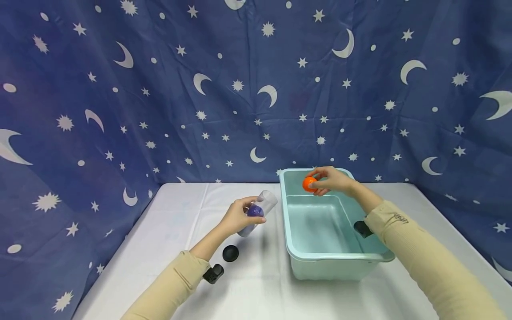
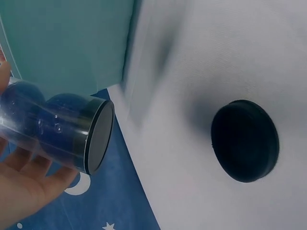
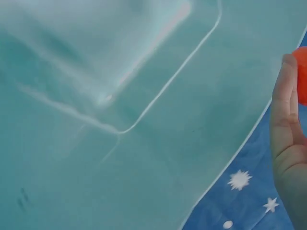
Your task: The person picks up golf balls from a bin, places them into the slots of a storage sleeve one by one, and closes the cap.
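Note:
My left hand (image 1: 237, 217) grips a clear plastic tube (image 1: 267, 201), which tilts up toward the right above the table. Two dark blue-purple balls (image 2: 64, 122) sit inside it, stacked toward its closed end, as the left wrist view shows. Over the far part of a light teal tub (image 1: 294, 238), my right hand (image 1: 334, 180) pinches an orange ball (image 1: 309, 184) between thumb and fingers. In the right wrist view only part of that orange ball (image 3: 301, 75) shows at the edge. A round black cap (image 1: 230, 253) lies on the table near my left wrist.
The teal tub stands on the right half of a table (image 1: 176, 222) covered in white cloth. Behind and beside the table hangs a dark blue curtain (image 1: 224, 111) with white moons and stars. A small black camera is worn on each wrist.

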Demonstrator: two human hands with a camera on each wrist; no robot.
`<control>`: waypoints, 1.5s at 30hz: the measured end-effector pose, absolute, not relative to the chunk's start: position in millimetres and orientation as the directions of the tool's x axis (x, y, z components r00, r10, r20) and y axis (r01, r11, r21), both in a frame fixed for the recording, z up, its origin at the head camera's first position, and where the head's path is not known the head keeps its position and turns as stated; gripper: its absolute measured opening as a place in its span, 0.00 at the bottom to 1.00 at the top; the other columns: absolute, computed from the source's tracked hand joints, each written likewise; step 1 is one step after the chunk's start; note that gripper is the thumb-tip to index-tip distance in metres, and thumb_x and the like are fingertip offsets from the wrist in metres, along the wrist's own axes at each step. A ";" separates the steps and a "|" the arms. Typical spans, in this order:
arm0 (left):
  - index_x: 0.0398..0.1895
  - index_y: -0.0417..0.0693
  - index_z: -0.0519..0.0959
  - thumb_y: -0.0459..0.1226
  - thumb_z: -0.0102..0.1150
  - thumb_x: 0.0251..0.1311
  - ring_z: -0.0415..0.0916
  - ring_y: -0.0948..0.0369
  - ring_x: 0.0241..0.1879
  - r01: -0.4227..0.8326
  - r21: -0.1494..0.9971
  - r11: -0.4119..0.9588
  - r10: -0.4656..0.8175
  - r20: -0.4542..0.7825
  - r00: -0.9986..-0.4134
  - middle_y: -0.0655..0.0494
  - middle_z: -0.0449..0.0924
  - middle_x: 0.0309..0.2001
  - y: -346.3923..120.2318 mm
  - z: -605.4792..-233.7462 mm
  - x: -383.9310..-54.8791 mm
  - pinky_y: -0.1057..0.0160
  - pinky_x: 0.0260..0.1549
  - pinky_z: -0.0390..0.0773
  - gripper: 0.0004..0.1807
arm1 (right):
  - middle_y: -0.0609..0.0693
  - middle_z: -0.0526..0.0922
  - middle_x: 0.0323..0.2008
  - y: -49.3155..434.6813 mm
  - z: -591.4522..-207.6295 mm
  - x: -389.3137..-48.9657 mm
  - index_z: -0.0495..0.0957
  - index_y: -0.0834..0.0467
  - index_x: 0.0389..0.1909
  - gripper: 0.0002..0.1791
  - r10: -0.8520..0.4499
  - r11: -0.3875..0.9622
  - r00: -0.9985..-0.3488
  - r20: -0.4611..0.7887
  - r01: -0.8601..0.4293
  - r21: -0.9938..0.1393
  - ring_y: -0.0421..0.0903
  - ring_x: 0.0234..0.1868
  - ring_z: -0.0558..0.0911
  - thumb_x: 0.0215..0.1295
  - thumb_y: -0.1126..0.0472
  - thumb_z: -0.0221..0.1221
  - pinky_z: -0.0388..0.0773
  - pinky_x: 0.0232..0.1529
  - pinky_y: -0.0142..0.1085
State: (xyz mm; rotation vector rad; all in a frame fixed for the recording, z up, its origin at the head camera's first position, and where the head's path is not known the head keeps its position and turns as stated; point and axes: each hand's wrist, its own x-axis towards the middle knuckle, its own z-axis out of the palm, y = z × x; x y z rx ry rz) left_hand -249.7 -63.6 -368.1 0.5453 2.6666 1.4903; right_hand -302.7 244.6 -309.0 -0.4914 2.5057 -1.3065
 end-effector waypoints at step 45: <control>0.57 0.47 0.75 0.39 0.72 0.47 0.78 0.55 0.42 0.285 0.855 0.433 0.307 0.158 -0.939 0.46 0.81 0.46 -43.8 -365.4 -251.1 0.58 0.42 0.80 0.31 | 0.60 0.77 0.41 159.0 -291.1 -257.5 0.75 0.64 0.53 0.19 -0.397 0.478 -0.915 0.072 -0.273 -0.835 0.48 0.36 0.79 0.59 0.66 0.59 0.80 0.40 0.33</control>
